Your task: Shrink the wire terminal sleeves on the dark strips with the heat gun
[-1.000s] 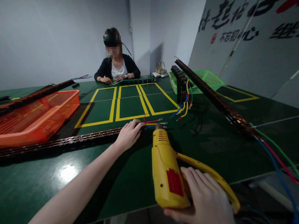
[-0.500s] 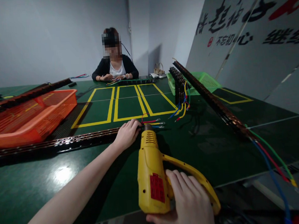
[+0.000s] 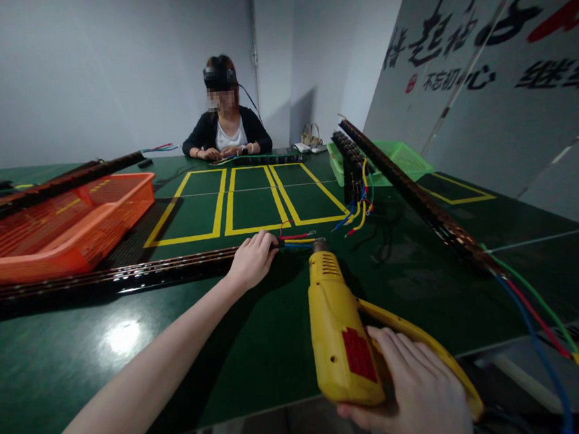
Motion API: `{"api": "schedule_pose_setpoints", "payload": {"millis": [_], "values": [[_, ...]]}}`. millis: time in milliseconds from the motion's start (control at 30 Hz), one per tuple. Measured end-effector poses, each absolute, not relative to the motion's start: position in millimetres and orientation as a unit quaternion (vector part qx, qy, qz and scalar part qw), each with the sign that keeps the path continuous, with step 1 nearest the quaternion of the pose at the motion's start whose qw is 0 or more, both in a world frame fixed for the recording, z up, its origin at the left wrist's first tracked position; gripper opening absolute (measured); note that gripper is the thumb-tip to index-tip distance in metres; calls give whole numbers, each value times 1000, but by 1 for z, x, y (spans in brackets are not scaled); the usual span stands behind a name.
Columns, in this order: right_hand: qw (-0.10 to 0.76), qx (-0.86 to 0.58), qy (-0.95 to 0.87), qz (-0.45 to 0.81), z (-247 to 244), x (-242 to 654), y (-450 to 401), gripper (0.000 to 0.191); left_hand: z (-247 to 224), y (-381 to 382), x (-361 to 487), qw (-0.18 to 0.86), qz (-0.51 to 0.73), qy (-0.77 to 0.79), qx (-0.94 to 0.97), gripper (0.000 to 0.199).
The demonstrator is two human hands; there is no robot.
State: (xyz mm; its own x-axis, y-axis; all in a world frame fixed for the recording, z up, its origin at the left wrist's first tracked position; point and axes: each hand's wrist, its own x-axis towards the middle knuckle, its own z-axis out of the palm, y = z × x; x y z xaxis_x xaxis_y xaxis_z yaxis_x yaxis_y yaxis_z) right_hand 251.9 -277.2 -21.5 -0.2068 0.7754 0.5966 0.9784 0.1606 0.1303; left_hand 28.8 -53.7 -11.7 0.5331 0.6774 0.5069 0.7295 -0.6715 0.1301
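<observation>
My right hand [image 3: 418,387] is wrapped round the handle of a yellow heat gun [image 3: 342,336] with a red label. Its metal nozzle points away from me, close to the ring-terminal ends of the wires [image 3: 299,241]. These red, yellow and blue wires come out of the right end of a long black bar [image 3: 124,277] with copper-coloured lines, lying across the table. My left hand [image 3: 253,260] is closed over that end, where the wires emerge; its fingertips are partly hidden.
An orange basket [image 3: 96,249] stands at left with similar bars across it. At right, a long bar [image 3: 419,203] leans over a green basket [image 3: 405,161], its wires hanging past the table edge. Yellow-taped rectangles [image 3: 225,202] mark the green table. A person [image 3: 229,125] sits opposite, hands on another bar.
The heat gun in my right hand has moved right along the wires, from beside my left fingers to the terminal ends. My left hand keeps its place on the bar's end.
</observation>
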Motion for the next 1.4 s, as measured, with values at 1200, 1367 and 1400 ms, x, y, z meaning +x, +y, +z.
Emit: {"api": "schedule_pose_setpoints", "payload": {"millis": [1200,1367,1400], "values": [[264,-628,-712,-172,-26,208,-275,99,-10,-52,11,152,-249,-477,-829,30],[229,-615,-720,-225,-24,231,-278,99,-10,-52,14,139,-254,-455,-842,31],[225,-620,-715,-232,-24,235,-280,98,-10,-52,14,136,-253,-450,-846,30]]}}
